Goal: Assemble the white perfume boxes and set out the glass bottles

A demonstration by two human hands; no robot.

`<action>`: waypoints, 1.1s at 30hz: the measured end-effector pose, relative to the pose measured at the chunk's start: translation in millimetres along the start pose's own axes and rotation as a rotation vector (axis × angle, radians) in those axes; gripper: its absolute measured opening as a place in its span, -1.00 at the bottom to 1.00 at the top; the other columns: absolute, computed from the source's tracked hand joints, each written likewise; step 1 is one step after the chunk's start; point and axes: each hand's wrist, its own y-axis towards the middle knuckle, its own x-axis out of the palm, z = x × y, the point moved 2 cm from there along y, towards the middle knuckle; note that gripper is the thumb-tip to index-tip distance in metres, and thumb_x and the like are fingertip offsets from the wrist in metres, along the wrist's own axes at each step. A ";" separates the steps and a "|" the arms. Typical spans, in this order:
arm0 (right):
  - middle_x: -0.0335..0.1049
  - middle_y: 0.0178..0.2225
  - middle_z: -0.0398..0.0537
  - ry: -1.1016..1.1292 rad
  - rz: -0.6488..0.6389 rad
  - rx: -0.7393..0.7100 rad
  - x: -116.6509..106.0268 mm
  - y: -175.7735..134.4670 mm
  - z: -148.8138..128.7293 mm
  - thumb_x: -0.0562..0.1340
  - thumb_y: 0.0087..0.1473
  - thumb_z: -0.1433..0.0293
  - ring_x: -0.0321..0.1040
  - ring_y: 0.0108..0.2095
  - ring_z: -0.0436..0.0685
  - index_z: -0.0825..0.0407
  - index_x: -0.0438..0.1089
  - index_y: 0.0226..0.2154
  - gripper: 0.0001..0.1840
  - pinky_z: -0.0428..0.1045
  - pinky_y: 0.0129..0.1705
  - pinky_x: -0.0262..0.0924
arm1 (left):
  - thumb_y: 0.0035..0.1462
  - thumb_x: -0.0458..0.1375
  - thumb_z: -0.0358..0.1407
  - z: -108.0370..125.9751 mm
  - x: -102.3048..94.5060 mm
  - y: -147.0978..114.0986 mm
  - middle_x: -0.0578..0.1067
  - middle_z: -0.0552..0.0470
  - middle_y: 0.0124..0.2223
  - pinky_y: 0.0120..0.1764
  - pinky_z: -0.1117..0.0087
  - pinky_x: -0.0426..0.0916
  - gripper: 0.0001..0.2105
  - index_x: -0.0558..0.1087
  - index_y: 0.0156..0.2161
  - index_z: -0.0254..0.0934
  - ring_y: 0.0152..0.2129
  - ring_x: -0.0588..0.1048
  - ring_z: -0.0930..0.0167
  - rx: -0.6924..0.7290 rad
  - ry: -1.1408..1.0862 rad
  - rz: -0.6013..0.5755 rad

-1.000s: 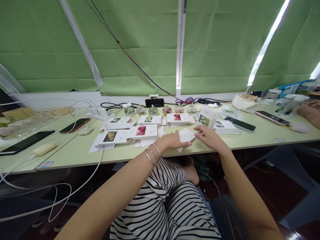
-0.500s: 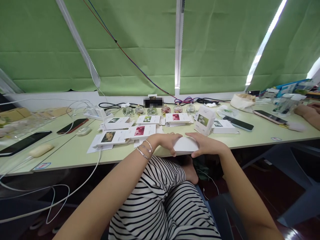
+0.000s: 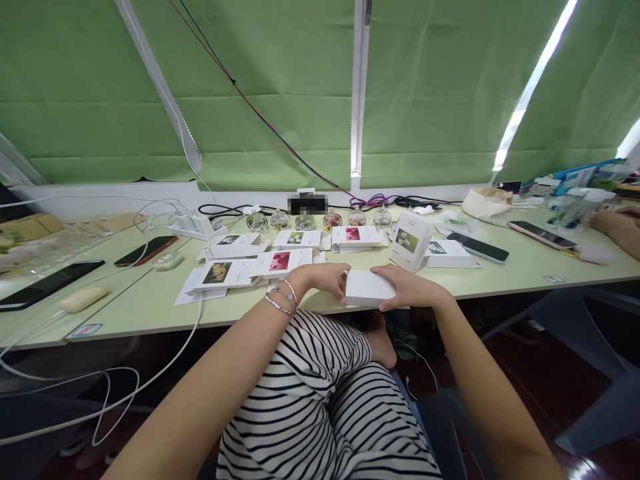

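A plain white carton (image 3: 369, 288) lies at the table's front edge, held between my two hands. My left hand (image 3: 327, 279) has its fingers and thumb curled at the carton's left end. On the other end, my right hand (image 3: 407, 287) grips with fingers on top and thumb low at the front. Just behind stands an upright white box (image 3: 411, 240) with a flower picture. To the left lie several flattish white boxes with flower pictures, among them one with a pink flower (image 3: 283, 261) and one with a yellow flower (image 3: 220, 273).
Several round glass bottles (image 3: 332, 219) line the back of the table. Phones (image 3: 479, 247) lie to the right and left. A white cable (image 3: 197, 320) hangs over the front edge at left. Another person's hand (image 3: 617, 223) rests at far right.
My left hand has shifted slightly left, showing more of the carton's left end. The carton now sits flatter, with its front side visible. My right hand has moved slightly left.
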 end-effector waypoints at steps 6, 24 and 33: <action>0.09 0.15 0.13 0.004 0.018 -0.022 0.4 1.8 0.4 0.31 -0.24 0.08 0.03 0.14 0.30 0.09 0.04 0.17 -0.04 0.20 0.15 -0.03 | -0.34 0.29 -0.07 8.4 3.7 2.3 0.11 -0.26 0.23 0.01 0.32 0.17 -0.02 -0.01 0.20 -0.37 0.04 0.27 0.15 0.026 0.091 0.037; 0.10 0.11 0.05 0.910 0.976 -0.124 -43.2 -23.5 8.6 0.19 -0.08 -0.01 0.18 0.06 0.21 -0.13 0.04 0.10 -0.28 0.18 0.07 0.14 | -0.28 0.31 -0.22 17.8 -10.2 -13.8 0.26 -0.17 0.08 -0.06 0.21 0.27 -0.12 0.02 0.16 -0.27 -0.07 0.36 0.19 0.183 -0.382 0.305; 0.24 0.07 0.03 1.146 0.420 -0.222 -9.4 -1.4 -38.6 0.41 -0.29 0.24 0.22 0.05 0.27 -0.15 0.04 0.13 -0.08 0.21 0.01 0.21 | -0.24 0.33 -0.30 41.1 -1.6 -12.5 0.19 -0.22 0.12 -0.10 0.15 0.34 -0.21 0.05 0.11 -0.23 0.00 0.31 0.17 0.404 -0.579 0.364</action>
